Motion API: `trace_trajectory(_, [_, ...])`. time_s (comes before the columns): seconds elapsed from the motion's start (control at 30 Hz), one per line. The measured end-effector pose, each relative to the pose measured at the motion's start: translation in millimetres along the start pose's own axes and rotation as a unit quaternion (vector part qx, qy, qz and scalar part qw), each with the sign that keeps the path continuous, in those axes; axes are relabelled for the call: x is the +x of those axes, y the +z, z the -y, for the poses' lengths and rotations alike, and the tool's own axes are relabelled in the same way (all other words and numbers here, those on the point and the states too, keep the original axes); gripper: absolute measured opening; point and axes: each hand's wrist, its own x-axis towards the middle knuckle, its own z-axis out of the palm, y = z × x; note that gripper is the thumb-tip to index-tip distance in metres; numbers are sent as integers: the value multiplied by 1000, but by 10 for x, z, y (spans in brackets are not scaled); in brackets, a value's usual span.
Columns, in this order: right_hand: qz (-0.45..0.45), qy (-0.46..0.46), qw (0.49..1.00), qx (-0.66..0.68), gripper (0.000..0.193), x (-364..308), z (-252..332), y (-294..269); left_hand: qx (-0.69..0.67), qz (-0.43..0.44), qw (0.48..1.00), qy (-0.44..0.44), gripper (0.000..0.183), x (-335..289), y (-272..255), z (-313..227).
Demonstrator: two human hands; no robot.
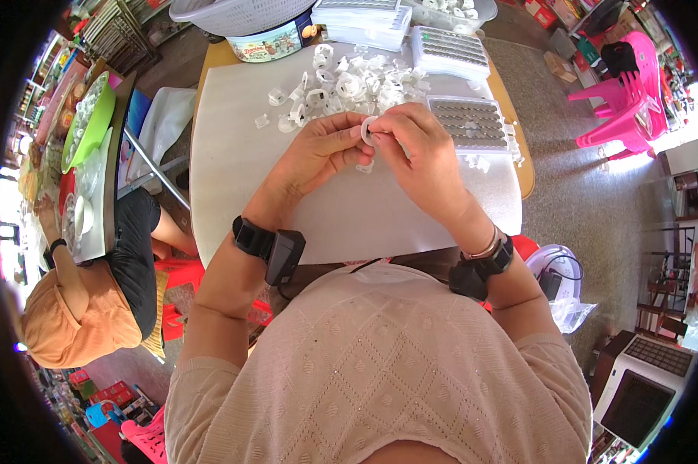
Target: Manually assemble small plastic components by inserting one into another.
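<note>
Between my two hands, above the middle of the white tabletop (287,224), is a small white plastic ring (365,127). My left hand (326,151) grips its left side between thumb and fingers. From the right, my right hand (422,151) pinches at the ring's edge, its fingertips closed; whether a tiny separate part sits in them I cannot make out. Just beyond my hands lies a loose heap of white plastic parts (357,81), rings and small clips among them. One small white piece (365,166) lies on the table under my hands.
Right of my hands lies a clear tray with rows of small parts (470,124); stacked trays (449,52) stand behind it. A round tub (268,45) and a grey basket (241,17) occupy the far left. Another person (86,309) sits at a table on the left. Pink chairs (631,97) stand right.
</note>
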Motion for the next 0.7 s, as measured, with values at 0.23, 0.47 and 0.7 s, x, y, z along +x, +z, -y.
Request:
trace_trajectory(0.23, [2,16,1000,22,13,-8,-6,36,9,-13,1000,-3,26,-14,30,-14])
trace_trajectory(0.47, [22,17,999,27,12,-30,-23,52,29,-17,999,3,29,-12,-5,15])
trace_trajectory(0.7, [36,50,998,12,9,-50,-43,40,67,-28,997,2,29,8,33,18])
